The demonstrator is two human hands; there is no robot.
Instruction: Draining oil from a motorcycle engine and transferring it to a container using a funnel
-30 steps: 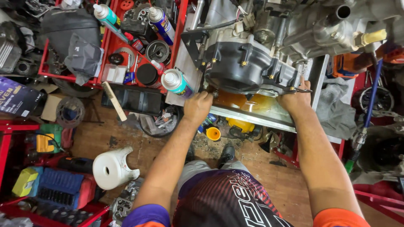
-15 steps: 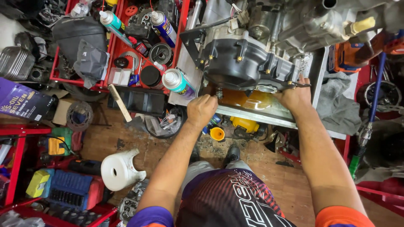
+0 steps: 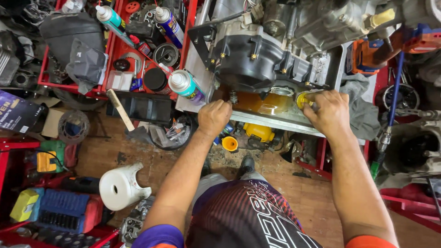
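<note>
Hands up at the front edge of the metal bench tray, right under the dark engine casing. Left hand curled into a loose fist at the tray lip, knuckles to the camera, fingertips tucked out of sight below the casing; can't tell what, if anything, sits inside that fist. Small threaded stud or spring just above it, too small to read properly. Right hand laid palm-down on the tray, fingers bent over a round yellow cap, most of it covered, only a crescent peeking out at the fingertips; touching for sure, gripped or merely pressed hard to say. Amber liquid pooled in the tray between the two hands, beside a clear round rim. Upper half of the engine cut off by the frame edge. Now the packaging: teal-and-white spray can lying tilted just left of the left hand, cap toward the camera; two more cans up top in the red tray (one teal, one blue). Purple box at far left, half cropped. Yellow funnel-like piece down on the floor under the bench.
</note>
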